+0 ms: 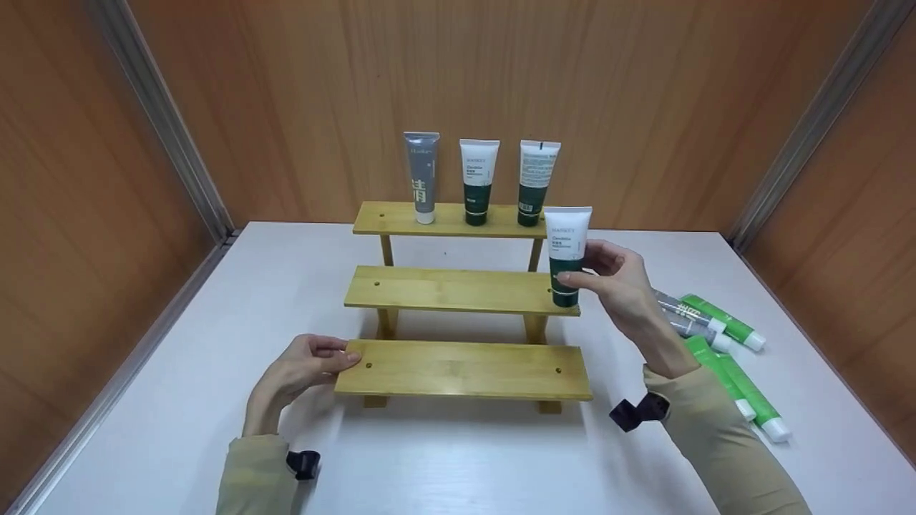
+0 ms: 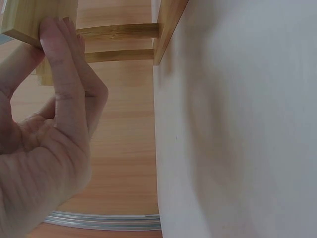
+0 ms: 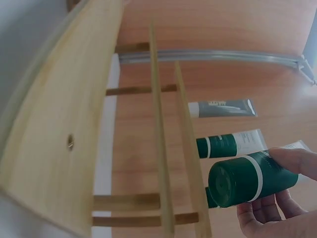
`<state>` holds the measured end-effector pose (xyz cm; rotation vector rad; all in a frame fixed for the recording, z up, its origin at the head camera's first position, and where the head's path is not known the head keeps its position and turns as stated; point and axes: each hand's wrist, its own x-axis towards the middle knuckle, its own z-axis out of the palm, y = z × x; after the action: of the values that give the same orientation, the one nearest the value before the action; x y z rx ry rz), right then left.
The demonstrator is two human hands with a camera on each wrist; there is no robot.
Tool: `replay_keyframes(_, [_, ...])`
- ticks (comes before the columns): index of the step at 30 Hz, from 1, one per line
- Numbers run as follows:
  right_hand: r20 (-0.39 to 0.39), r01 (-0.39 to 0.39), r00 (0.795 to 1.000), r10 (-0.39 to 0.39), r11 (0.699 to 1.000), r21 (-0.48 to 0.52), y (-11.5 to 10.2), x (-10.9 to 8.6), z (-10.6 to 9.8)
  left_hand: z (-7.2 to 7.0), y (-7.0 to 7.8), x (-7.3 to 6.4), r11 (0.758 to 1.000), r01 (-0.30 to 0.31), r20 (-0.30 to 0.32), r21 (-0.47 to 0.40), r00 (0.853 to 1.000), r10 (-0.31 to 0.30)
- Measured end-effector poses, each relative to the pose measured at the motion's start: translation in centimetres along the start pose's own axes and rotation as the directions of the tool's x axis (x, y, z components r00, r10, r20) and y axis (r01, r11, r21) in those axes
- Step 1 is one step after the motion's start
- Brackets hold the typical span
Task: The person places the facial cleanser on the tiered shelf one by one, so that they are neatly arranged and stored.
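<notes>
My right hand (image 1: pixel 626 293) grips a white and dark green squeeze tube (image 1: pixel 567 236) upright, cap down, thumb across its green part. The tube is at the right end of the middle tier (image 1: pixel 458 290) of a wooden three-tier display stand (image 1: pixel 461 368); in the right wrist view its dark green cap (image 3: pixel 223 184) faces the camera. With thumb and fingers, my left hand (image 1: pixel 293 368) pinches the left end of the lowest tier, also visible in the left wrist view at the board's corner (image 2: pixel 29 22). On the top tier stand a grey tube (image 1: pixel 422 172) and two white-and-green tubes (image 1: pixel 478 168).
Several green tubes (image 1: pixel 751 390) and grey tubes (image 1: pixel 680 307) lie in a loose pile on the white table (image 1: pixel 458 465), right of the stand and beside my right forearm. Wood-grain panels (image 1: pixel 458 71) enclose the back and sides, with metal strips (image 1: pixel 164 121) at the corners.
</notes>
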<state>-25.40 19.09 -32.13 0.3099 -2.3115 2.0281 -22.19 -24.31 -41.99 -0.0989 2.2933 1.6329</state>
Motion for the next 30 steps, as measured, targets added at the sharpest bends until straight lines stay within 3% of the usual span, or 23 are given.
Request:
replay_keyframes(5, [0.019,0.039,0.999,-0.039,0.999,0.006,-0.9,0.9,1.3,0.0,0.0,0.0,1.000,0.003,0.003,-0.007,1.000,-0.003])
replay_keyframes(18, [0.064,0.050,0.997,-0.052,0.999,0.021,-1.7,2.9,5.0,-0.2,-0.2,-0.1,1.000,-0.029,0.018,-0.004,0.999,0.029])
replay_keyframes(30, [0.050,-0.029,0.998,0.025,0.995,0.095,-1.1,4.6,9.0,-0.1,0.0,0.0,1.000,-0.006,0.001,0.013,1.000,0.006])
